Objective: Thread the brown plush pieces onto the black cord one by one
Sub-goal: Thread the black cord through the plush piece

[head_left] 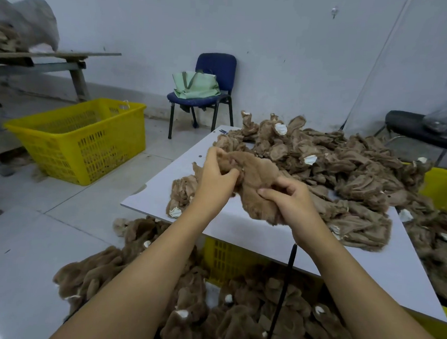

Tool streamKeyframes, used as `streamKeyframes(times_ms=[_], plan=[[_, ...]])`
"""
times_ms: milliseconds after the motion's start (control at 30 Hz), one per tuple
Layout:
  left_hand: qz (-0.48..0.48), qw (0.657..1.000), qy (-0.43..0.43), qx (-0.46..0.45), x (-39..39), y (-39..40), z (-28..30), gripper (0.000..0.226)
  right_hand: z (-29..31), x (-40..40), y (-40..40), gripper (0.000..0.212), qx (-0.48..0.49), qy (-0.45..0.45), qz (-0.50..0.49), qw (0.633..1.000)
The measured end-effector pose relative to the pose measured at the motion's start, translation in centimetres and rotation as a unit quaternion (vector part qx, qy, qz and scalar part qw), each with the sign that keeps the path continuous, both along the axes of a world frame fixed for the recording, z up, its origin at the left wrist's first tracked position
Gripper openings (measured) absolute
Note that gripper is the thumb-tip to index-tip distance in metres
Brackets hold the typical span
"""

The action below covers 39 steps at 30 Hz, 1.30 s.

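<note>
Gripping one brown plush piece [255,181] above the worktop [163,192], left hand [217,174] and right hand [291,197] both clutch it; black cord [285,278] dangles below.

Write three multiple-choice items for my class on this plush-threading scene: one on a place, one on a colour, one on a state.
1. Where does the green bag lie?
A. on the blue chair
B. in the basket
C. on the table

2. What colour is the basket on the floor at left?
A. red
B. yellow
C. white

3. What are the two hands doing?
A. resting flat
B. pointing at the wall
C. gripping one plush piece

Answers: 1 A, the bag sits on the chair's seat. 2 B, its mesh walls are yellow. 3 C, left hand and right hand both curl into the brown plush above the table.
</note>
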<state>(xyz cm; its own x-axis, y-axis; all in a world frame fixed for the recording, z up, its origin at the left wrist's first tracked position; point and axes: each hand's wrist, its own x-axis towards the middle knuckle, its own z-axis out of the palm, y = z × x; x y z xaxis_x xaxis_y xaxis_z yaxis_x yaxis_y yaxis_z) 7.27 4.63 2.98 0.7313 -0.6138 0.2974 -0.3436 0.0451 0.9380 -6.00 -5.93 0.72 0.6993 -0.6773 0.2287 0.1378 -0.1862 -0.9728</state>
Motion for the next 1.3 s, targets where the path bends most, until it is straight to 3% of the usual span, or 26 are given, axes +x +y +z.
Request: streamKeyframes(times_ms=[100,200,300,400,533,633,733,867,933,1033,1100,1200,1300], plan=[[-0.102,0.994,-0.036,0.016,-0.3,-0.4,-0.4,0.03,0.0,-0.3,-0.6,0.02,0.037,0.021,-0.027,0.999],[-0.11,0.992,-0.063,0.002,-0.9,-0.9,-1.0,0.028,-0.2,-0.6,-0.6,0.017,0.045,-0.007,-0.011,0.999],[-0.097,0.992,-0.077,-0.016,-1.1,-1.1,-0.8,0.028,-0.4,-1.1,-0.6,0.04,-0.102,0.001,-0.059,0.993],[-0.118,0.989,-0.094,-0.008,-1.5,-1.1,-0.6,0.036,-0.3,-1.5,-0.9,0.023,-0.183,0.027,-0.08,0.98],[-0.096,0.99,-0.098,0.02,-2.4,-1.2,-0.8,0.049,-0.6,-1.6,-1.2,0.019,-0.149,0.054,-0.059,0.986],[-0.099,0.995,-0.025,0.002,-3.0,-1.3,-1.0,0.035,-0.9,-1.6,-1.1,0.017,-0.113,0.045,-0.055,0.991],[-0.158,0.987,0.026,0.023,-3.6,-1.3,-1.3,0.025,-0.6,-1.9,-1.0,0.008,-0.005,0.003,-0.05,0.999],[-0.162,0.979,-0.079,0.091,-3.4,-1.4,-1.4,0.02,-0.3,-2.4,-1.0,0.021,0.072,-0.004,0.022,0.997],[-0.128,0.977,-0.128,0.111,-3.0,-1.4,-1.2,0.013,-0.3,-2.4,-1.1,0.026,0.074,0.014,0.04,0.996],[-0.104,0.964,-0.178,0.168,-2.3,-1.2,-0.8,0.023,-0.5,-2.2,-1.1,0.025,0.058,0.048,0.034,0.997],[-0.144,0.962,-0.124,0.195,-2.2,-0.7,-0.7,0.022,-0.6,-2.1,-1.0,0.029,0.06,0.057,0.042,0.996],[-0.195,0.968,0.006,0.158,-2.5,0.1,-0.4,0.02,-0.3,-2.3,-1.0,0.025,0.05,0.058,0.052,0.996],[-0.193,0.975,0.028,0.108,-3.1,0.4,-0.3,0.016,0.0,-2.5,-1.3,0.023,-0.025,0.074,0.006,0.997]])
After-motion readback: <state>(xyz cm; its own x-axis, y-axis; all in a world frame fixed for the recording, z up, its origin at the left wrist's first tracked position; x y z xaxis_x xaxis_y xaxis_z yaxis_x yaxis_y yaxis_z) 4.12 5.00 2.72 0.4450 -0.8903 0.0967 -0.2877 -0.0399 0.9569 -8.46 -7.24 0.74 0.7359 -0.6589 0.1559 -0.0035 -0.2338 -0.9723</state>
